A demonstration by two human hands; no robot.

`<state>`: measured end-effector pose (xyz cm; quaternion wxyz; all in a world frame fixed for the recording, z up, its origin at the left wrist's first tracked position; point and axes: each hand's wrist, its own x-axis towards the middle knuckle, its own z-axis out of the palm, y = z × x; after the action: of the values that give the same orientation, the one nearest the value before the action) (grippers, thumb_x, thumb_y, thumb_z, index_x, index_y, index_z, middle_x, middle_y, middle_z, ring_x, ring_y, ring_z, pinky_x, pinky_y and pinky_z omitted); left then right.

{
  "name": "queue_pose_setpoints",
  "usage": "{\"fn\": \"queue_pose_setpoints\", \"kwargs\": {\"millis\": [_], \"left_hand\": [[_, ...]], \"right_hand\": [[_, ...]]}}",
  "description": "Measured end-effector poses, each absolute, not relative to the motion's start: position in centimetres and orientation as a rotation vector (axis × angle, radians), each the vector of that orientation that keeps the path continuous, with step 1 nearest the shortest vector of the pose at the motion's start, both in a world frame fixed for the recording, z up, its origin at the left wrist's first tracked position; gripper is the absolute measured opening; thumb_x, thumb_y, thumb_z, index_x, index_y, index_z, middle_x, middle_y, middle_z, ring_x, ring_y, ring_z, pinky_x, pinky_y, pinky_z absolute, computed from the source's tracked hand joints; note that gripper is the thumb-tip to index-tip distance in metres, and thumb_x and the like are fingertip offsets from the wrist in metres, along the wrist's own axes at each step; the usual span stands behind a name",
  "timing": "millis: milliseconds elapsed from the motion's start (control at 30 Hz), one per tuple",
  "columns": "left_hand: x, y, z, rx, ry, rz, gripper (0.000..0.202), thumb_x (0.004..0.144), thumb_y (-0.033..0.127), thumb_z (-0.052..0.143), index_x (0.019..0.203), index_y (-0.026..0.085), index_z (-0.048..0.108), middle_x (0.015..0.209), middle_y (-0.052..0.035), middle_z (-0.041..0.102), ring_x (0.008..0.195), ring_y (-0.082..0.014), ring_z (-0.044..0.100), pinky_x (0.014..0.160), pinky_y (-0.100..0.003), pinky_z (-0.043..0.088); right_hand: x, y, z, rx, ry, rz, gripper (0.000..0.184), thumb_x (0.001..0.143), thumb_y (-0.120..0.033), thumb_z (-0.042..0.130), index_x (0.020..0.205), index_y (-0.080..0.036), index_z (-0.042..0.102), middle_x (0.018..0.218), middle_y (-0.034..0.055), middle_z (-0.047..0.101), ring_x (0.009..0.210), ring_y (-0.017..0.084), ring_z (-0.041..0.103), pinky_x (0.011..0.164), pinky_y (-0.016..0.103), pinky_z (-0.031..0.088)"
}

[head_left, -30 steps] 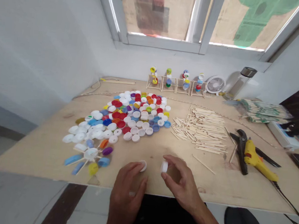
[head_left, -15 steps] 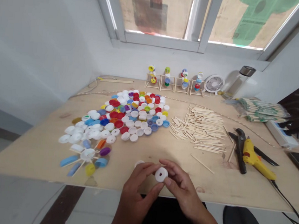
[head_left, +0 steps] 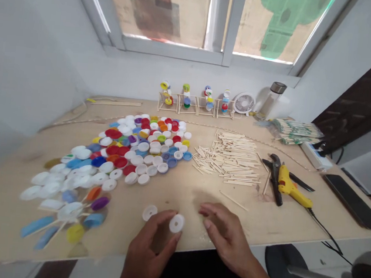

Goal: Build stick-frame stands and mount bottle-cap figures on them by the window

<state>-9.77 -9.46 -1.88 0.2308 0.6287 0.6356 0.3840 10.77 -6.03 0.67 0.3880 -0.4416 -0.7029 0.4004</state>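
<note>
Between the thumb and fingers of my left hand (head_left: 152,243) is a white bottle cap (head_left: 176,223) with a small hole in its middle. Another white cap with a hole (head_left: 149,213) lies on the table just behind that hand. My right hand (head_left: 228,237) hovers over the table's front part, fingers apart and nothing in them. To the left, a wheel of sticks (head_left: 70,211) with coloured caps at the stick ends lies on the table. Beyond my right hand rests a single wooden stick (head_left: 234,200).
Loose coloured bottle caps (head_left: 120,162) cover the table's left half. Right of them lies a heap of wooden sticks (head_left: 236,157). A cutter (head_left: 276,182), a yellow glue gun (head_left: 290,188) and a phone (head_left: 355,201) lie right. Small stick frames with caps (head_left: 187,104), a fan (head_left: 244,104) and a bottle (head_left: 270,101) stand behind.
My right hand has let go of the white cap and moved right, away from it. The cap stays in my left hand. The view has turned to the right.
</note>
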Motion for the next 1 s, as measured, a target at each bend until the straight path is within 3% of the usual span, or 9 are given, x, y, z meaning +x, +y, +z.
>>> {"fn": "queue_pose_setpoints", "kwargs": {"millis": [133, 367, 700, 1000], "left_hand": [[-11.2, -8.3, -2.9, 1.863, 1.791, 1.060, 0.031, 0.078, 0.042, 0.059, 0.105, 0.026, 0.059, 0.104, -0.0018, 0.069, 0.095, -0.0194, 0.066, 0.086, -0.032, 0.053], [-10.5, -7.0, -2.3, 2.019, 1.710, 1.079, 0.028, 0.081, 0.038, 0.056, 0.105, 0.025, 0.058, 0.103, -0.0032, 0.067, 0.096, -0.0192, 0.064, 0.086, -0.033, 0.052], [-9.4, -6.6, -2.7, 2.081, 1.681, 1.089, 0.024, 0.082, 0.033, 0.056, 0.103, 0.023, 0.059, 0.106, -0.0058, 0.066, 0.103, -0.0214, 0.060, 0.089, -0.039, 0.050], [-9.4, -6.2, -3.0, 2.173, 1.757, 1.123, 0.026, 0.084, 0.032, 0.054, 0.107, 0.022, 0.058, 0.105, -0.0071, 0.065, 0.103, -0.0219, 0.060, 0.090, -0.039, 0.049]], "right_hand": [[14.1, -5.2, -0.2, -1.288, -1.847, 0.613, 0.021, 0.089, -0.024, 0.052, 0.108, -0.024, 0.061, 0.104, 0.0061, 0.067, 0.101, 0.021, 0.060, 0.088, 0.035, 0.047], [17.7, -3.8, -0.9, -1.462, -2.088, 0.114, 0.012, 0.088, -0.024, 0.051, 0.093, -0.021, 0.062, 0.087, 0.0054, 0.067, 0.084, 0.021, 0.061, 0.079, 0.036, 0.045], [17.1, -2.3, -1.0, -1.574, -2.250, -0.033, 0.017, 0.089, -0.025, 0.050, 0.076, -0.020, 0.059, 0.075, 0.0050, 0.060, 0.075, 0.020, 0.053, 0.070, 0.032, 0.038], [17.0, -1.0, -0.8, -1.593, -2.276, -0.064, 0.018, 0.089, -0.022, 0.048, 0.075, -0.020, 0.059, 0.074, 0.0049, 0.059, 0.075, 0.020, 0.052, 0.070, 0.031, 0.036]]}}
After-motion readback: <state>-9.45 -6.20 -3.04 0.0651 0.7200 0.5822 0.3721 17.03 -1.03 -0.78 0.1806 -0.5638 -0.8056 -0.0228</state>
